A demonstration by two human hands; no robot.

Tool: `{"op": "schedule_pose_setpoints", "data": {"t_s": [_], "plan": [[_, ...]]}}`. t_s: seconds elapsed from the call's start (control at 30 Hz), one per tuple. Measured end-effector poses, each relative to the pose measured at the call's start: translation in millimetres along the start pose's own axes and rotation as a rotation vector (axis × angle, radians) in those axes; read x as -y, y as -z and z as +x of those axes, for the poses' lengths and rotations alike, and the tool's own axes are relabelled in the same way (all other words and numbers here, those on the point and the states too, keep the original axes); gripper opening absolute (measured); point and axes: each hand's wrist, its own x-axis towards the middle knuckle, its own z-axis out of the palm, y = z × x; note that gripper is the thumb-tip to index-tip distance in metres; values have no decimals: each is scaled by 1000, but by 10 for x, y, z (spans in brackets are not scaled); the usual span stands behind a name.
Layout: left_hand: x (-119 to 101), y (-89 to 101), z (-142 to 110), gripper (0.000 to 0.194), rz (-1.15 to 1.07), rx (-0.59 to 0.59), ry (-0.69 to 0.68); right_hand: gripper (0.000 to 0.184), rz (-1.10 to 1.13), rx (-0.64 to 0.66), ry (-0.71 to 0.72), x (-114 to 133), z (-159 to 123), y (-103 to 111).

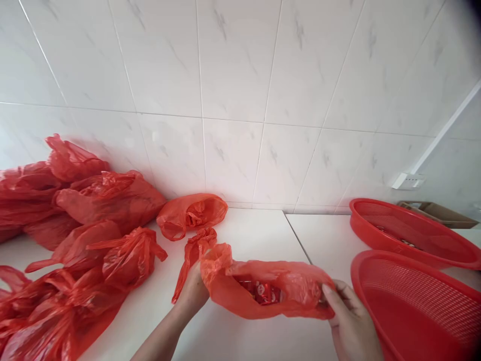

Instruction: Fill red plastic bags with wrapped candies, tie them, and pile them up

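Note:
A red plastic bag stretches between my two hands, its mouth gaping upward. Inside it lie several small red wrapped packets. My left hand grips the bag's left end, with the fingertips partly hidden behind the plastic. At the right end, my right hand pinches the bag between thumb and fingers. Just beyond my left hand a crumpled red bag lies on the white table. Behind that sits another red bag with its opening facing me.
Several filled, knotted red bags are heaped on the left. To the right stand a deep red plastic basket and a shallower red basket with a few small items in it. A brown tray and a wall socket are at the back right.

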Motion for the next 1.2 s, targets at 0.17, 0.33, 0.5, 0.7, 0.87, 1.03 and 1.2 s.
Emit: {"op": "schedule_pose_setpoints", "data": {"t_s": [0.17, 0.33, 0.5, 0.7, 0.87, 1.03, 1.2], "plan": [[-264, 192, -145, 64, 10, 281, -92, 25, 22, -120, 106, 216, 178, -153], [-422, 182, -94, 43, -42, 153, -127, 19, 172, -11, 174, 574, 260, -355], [-479, 231, 24, 24, -247, -72, -92, 11, 317, -146, 369, 817, 336, -393], [-356, 314, -74, 70, -114, 91, -146, 45, 137, -38, 359, 503, 217, -405], [56, 289, -157, 104, 30, 260, -14, 74, -56, -32, 380, 49, 19, -336], [143, 104, -105, 115, 18, 255, -35, 94, -3, 250, 271, -156, -27, -272], [-195, -137, -8, 77, -242, 355, -58, 43, -197, 373, 5, -136, 131, -407]]}}
